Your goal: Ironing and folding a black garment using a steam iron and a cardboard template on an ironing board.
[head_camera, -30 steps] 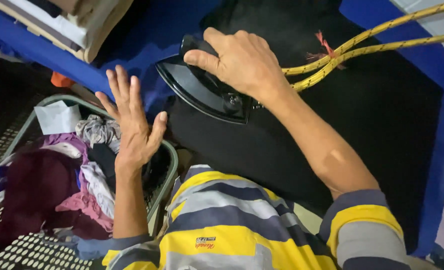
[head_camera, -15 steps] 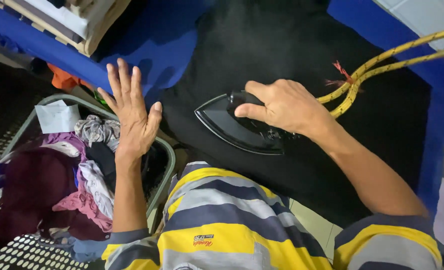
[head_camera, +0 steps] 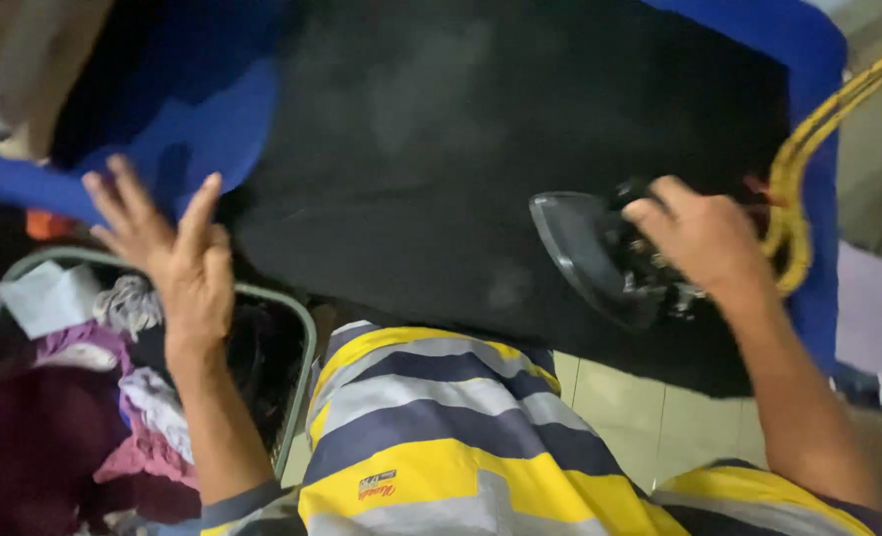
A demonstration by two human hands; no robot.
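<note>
A laundry basket with a pale green rim sits low at the left, heaped with crumpled clothes in maroon, pink, white and grey, close to the ironing surface and within arm's reach. Above it the left hand hovers with fingers spread wide and gripping nothing, its fingertips at the near edge of the black garment, apparently placed to steady or smooth the cloth. The garment lies flat across a blue padded board, which shows at the left and far right edges. Toward the right, the dark iron rests soleplate-down on the black cloth, its pointed nose aimed left. The right hand is closed around its handle from above, a grip suited to pushing it along the fabric. A yellow braided cord runs up from the iron's rear, off the right side of the board, clear of the cloth.
</note>
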